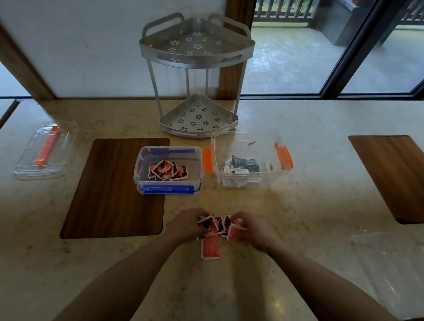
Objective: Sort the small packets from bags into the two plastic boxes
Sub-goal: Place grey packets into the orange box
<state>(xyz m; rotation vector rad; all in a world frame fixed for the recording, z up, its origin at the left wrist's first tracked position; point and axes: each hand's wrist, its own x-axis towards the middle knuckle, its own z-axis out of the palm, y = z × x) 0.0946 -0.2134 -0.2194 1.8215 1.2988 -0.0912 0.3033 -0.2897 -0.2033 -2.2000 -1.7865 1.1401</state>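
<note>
A heap of red-and-black packets [217,226] lies on the marble table near the front edge. My left hand [186,225] and my right hand [255,232] curl round the heap from either side and gather it. One orange packet [210,248] lies flat just in front of the heap. Beyond the hands, the blue-clipped clear box [139,173] holds several red-and-black packets. To its right, the orange-clipped clear box [279,176] holds grey and white packets.
A two-tier metal corner rack [196,59] stands behind the boxes. A clear lid with an orange clip [46,148] lies at the left. An empty clear bag [396,271] lies at the right. Wooden insets [116,191] sit in the tabletop.
</note>
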